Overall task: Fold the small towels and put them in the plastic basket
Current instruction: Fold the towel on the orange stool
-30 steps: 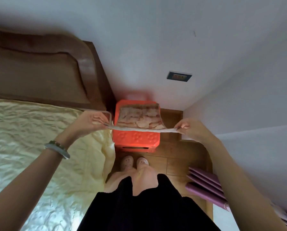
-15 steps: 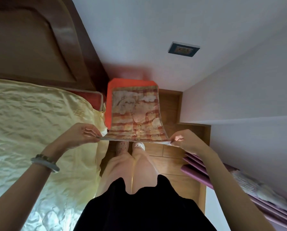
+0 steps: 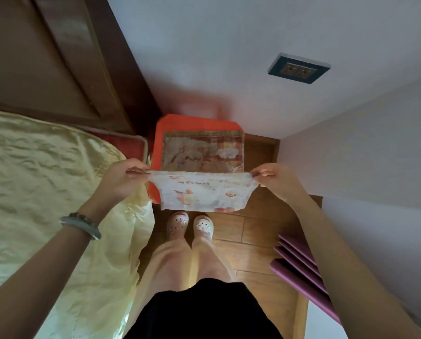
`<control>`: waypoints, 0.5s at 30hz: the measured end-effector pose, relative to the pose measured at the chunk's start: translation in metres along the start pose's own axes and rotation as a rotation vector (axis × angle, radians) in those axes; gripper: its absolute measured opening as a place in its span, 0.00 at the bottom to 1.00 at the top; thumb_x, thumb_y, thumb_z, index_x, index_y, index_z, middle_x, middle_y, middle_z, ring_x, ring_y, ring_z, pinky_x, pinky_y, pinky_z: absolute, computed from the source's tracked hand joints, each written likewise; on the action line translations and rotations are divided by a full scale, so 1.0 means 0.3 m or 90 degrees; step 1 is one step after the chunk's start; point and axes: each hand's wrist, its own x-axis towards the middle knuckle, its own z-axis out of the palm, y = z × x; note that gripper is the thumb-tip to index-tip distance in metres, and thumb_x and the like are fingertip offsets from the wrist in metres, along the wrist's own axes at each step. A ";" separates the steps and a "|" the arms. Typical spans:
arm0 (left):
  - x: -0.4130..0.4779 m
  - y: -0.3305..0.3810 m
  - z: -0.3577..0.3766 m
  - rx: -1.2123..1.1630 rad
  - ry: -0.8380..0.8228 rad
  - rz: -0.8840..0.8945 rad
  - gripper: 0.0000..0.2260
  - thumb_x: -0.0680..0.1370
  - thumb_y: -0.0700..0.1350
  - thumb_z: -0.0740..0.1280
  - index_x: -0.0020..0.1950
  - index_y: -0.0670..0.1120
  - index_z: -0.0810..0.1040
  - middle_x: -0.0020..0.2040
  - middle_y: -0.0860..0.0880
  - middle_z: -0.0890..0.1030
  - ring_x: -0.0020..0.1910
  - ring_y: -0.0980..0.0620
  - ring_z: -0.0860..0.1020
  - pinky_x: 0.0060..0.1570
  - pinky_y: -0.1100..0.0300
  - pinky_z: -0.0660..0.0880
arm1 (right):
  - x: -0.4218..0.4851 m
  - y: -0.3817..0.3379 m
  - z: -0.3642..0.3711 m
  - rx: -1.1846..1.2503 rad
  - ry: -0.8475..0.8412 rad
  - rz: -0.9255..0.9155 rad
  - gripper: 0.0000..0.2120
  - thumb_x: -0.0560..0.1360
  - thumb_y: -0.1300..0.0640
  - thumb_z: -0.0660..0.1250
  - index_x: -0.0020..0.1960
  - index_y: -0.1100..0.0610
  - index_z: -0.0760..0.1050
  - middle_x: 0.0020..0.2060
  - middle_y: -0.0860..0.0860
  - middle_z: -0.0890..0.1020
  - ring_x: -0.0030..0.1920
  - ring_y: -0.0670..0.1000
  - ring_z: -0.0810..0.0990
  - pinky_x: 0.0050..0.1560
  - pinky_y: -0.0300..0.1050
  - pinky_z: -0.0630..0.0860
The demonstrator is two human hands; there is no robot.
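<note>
Above my feet, my left hand (image 3: 122, 179) and right hand (image 3: 276, 179) each pinch a top corner of the small towel (image 3: 204, 195), which hangs taut between them (thin, limp and light, I judge, so corners are the hold). Beyond sits the orange plastic basket (image 3: 160, 133), with patterned cloth (image 3: 202, 152) over it.

Basket (image 3: 158, 143) interior (behind towel (image 3: 204, 194)) unseen
</note>
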 end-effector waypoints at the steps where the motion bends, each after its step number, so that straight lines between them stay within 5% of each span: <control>1: 0.029 -0.004 0.012 -0.005 0.018 -0.009 0.13 0.71 0.34 0.73 0.40 0.54 0.79 0.39 0.51 0.81 0.42 0.52 0.79 0.47 0.62 0.74 | 0.038 0.003 0.002 0.017 0.012 0.004 0.07 0.76 0.62 0.65 0.51 0.57 0.81 0.43 0.47 0.80 0.43 0.43 0.76 0.40 0.33 0.71; 5: 0.148 -0.016 0.052 -0.028 0.075 -0.011 0.13 0.73 0.33 0.70 0.41 0.52 0.78 0.40 0.51 0.80 0.41 0.55 0.79 0.45 0.65 0.74 | 0.199 0.018 0.015 0.083 0.047 0.024 0.07 0.73 0.63 0.68 0.50 0.57 0.81 0.42 0.50 0.82 0.44 0.46 0.80 0.51 0.41 0.77; 9: 0.278 -0.023 0.059 -0.034 0.090 -0.004 0.11 0.73 0.35 0.70 0.41 0.53 0.79 0.35 0.55 0.83 0.38 0.59 0.81 0.45 0.66 0.76 | 0.349 0.035 0.015 0.102 0.077 0.017 0.07 0.71 0.65 0.69 0.48 0.58 0.82 0.35 0.46 0.80 0.41 0.46 0.80 0.52 0.41 0.77; 12: 0.369 -0.031 0.059 -0.031 0.080 -0.003 0.08 0.73 0.36 0.71 0.42 0.50 0.80 0.39 0.46 0.83 0.41 0.50 0.81 0.50 0.58 0.76 | 0.433 0.044 0.020 0.125 0.110 -0.003 0.07 0.71 0.67 0.68 0.47 0.60 0.82 0.34 0.45 0.79 0.39 0.45 0.78 0.52 0.42 0.77; 15: 0.450 -0.052 0.073 0.000 0.081 0.008 0.11 0.72 0.37 0.71 0.40 0.54 0.79 0.34 0.54 0.81 0.37 0.60 0.79 0.46 0.61 0.74 | 0.501 0.055 0.040 0.136 0.137 0.003 0.07 0.71 0.67 0.68 0.46 0.59 0.81 0.36 0.49 0.81 0.42 0.49 0.80 0.51 0.44 0.77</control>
